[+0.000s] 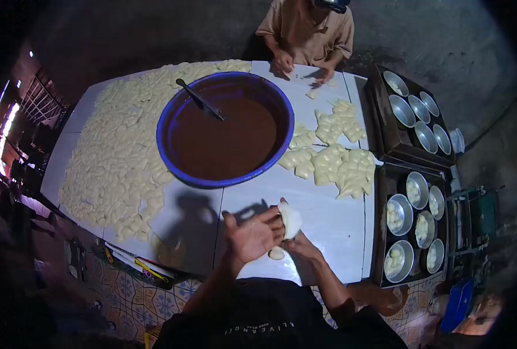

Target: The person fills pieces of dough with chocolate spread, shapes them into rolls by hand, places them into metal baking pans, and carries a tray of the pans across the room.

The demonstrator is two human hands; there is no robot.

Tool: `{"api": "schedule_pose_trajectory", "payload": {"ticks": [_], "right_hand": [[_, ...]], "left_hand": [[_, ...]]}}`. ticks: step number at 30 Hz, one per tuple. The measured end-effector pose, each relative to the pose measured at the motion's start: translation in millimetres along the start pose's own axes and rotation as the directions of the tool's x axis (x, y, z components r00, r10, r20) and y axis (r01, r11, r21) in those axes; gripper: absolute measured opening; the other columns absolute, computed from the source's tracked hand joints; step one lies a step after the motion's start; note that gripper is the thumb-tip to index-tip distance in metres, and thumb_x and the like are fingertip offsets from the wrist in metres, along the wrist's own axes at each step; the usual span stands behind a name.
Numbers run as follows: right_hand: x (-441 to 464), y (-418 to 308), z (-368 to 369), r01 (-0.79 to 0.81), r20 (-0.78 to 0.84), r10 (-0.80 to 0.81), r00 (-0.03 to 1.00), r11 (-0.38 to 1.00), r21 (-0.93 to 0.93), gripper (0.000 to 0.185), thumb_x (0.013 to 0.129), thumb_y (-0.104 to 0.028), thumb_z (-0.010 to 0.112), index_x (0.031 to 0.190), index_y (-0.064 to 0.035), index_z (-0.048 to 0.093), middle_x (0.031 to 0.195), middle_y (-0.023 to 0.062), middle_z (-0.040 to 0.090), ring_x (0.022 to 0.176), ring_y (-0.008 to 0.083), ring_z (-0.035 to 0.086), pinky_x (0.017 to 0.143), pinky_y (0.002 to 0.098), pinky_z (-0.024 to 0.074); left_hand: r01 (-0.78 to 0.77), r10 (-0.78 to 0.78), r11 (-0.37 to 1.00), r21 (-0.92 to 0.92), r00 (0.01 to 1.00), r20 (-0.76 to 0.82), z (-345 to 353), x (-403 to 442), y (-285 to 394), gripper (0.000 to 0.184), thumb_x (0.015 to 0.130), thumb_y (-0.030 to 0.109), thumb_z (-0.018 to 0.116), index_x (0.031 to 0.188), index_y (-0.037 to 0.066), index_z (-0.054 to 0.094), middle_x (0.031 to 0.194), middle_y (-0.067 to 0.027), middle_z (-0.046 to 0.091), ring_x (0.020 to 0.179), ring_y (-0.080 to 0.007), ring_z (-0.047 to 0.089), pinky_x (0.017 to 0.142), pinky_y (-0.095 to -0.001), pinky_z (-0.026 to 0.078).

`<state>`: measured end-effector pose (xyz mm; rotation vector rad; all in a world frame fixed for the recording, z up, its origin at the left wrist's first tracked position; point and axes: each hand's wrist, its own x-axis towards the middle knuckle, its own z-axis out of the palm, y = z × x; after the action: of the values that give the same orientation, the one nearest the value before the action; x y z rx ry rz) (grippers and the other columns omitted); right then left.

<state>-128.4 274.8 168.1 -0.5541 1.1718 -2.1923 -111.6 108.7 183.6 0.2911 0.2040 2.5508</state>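
Observation:
My left hand [254, 237] is turned palm up over the near side of the white table [203, 232]. Its thumb stands apart and its fingers stretch toward a pale, flattened piece of dough [291, 220]. Fingers of my right hand [302, 246] hold that dough from below and behind; part of the grip is hidden. Whether my left fingertips touch the dough, I cannot tell. On the table just under my hands lies a small round dough piece [276, 253].
A blue basin [162, 152] of brown filling, with a dark-handled utensil [199, 99], stands mid-table. Many dough pieces [116, 157] cover the left; more dough clumps [351, 170] lie right. Wooden crates [379, 227] hold metal tins [399, 215]. Opposite, another person [308, 35] handles dough.

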Motion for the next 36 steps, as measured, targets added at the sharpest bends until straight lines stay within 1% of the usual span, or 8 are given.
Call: {"api": "schedule_pose_trajectory", "payload": {"ticks": [4,7,9,16,21,27,29,36], "right_hand": [[9,8,-10,0.036,-0.104,-0.05,0.993,0.991,-0.13,0.129,0.064,-0.062,0.076,0.151,-0.0156,-0.008,0.15,0.0087,0.015,0.124,0.0216,0.033,0.1,0.039,0.0393],[12,20,-14,0.055,-0.205,-0.08,0.975,0.991,-0.123,0.123,0.065,-0.066,0.073,0.152,-0.0212,-0.002,0.151,0.0061,0.019,0.123,0.019,0.037,0.091,0.0379,0.0429],[14,28,-14,0.112,-0.197,-0.12,0.973,0.992,-0.048,0.114,0.072,-0.056,0.073,0.152,-0.0183,0.0,0.15,0.007,0.021,0.123,0.0186,0.039,0.092,0.0361,0.0443],[21,39,-18,0.16,-0.358,-0.151,0.921,0.987,-0.006,0.064,0.096,-0.024,0.053,0.148,-0.0094,0.02,0.135,0.0116,0.044,0.108,0.016,0.051,0.088,0.03,0.0473],[20,30,-15,-0.028,-0.413,0.253,0.875,0.878,0.478,0.032,0.097,-0.02,0.053,0.119,0.0024,0.053,0.109,0.0111,0.059,0.089,0.0151,0.06,0.079,0.0297,0.0512],[3,24,22,-0.084,-0.296,-0.456,0.839,0.43,-0.899,0.032,0.087,-0.003,0.055,0.119,0.0032,0.059,0.113,0.0106,0.055,0.095,0.0204,0.053,0.082,0.0304,0.0445],[-6,20,20,-0.061,-0.232,-0.449,0.863,0.363,-0.93,0.034,0.082,0.002,0.057,0.115,0.0008,0.062,0.112,0.013,0.053,0.093,0.0224,0.05,0.08,0.0319,0.0439],[-13,12,5,0.188,-0.368,-0.474,0.8,0.78,-0.596,0.013,0.084,0.0,0.064,0.097,0.0017,0.067,0.114,0.013,0.057,0.097,0.0175,0.059,0.081,0.0271,0.0472]], "left_hand": [[-0.194,0.491,0.683,0.704,0.835,-0.247,12,60,100,0.077,0.094,0.062,0.03,0.115,-0.008,0.056,0.1,-0.0184,0.065,0.095,-0.0293,0.063,0.088,-0.0423,0.047],[0.516,0.748,-0.44,0.734,0.664,-0.018,-48,98,158,0.07,0.098,0.057,0.02,0.108,-0.002,0.057,0.094,-0.0168,0.064,0.089,-0.031,0.062,0.083,-0.0381,0.046],[0.488,0.191,0.021,0.872,0.855,-0.483,-121,96,193,0.07,0.098,0.055,0.021,0.104,-0.004,0.059,0.096,-0.0194,0.066,0.095,-0.0383,0.06,0.087,-0.0462,0.044],[0.519,0.619,-0.388,0.762,0.759,-0.202,20,70,103,0.059,0.098,0.052,0.028,0.102,0.007,0.066,0.091,-0.0227,0.064,0.09,-0.0364,0.063,0.082,-0.045,0.046],[0.174,0.238,0.815,0.553,0.769,-0.594,13,31,33,0.083,0.096,0.062,0.02,0.124,-0.009,0.05,0.113,-0.0164,0.061,0.1,-0.0253,0.061,0.092,-0.0364,0.045],[0.116,0.303,0.884,0.452,0.592,-0.746,5,-2,-11,0.039,0.092,0.016,0.055,0.129,0.004,0.051,0.112,-0.0092,0.057,0.105,-0.0179,0.056,0.092,-0.0365,0.044],[0.337,0.499,0.208,0.918,0.771,-0.396,7,-8,-19,0.046,0.091,0.007,0.057,0.135,0.001,0.045,0.111,-0.0091,0.056,0.095,-0.016,0.057,0.085,-0.0307,0.046],[0.197,0.409,0.398,0.896,0.836,-0.365,0,-23,-25,0.028,0.091,0.006,0.061,0.115,-0.008,0.059,0.099,-0.0111,0.064,0.084,-0.0136,0.063,0.076,-0.0252,0.053]]}}
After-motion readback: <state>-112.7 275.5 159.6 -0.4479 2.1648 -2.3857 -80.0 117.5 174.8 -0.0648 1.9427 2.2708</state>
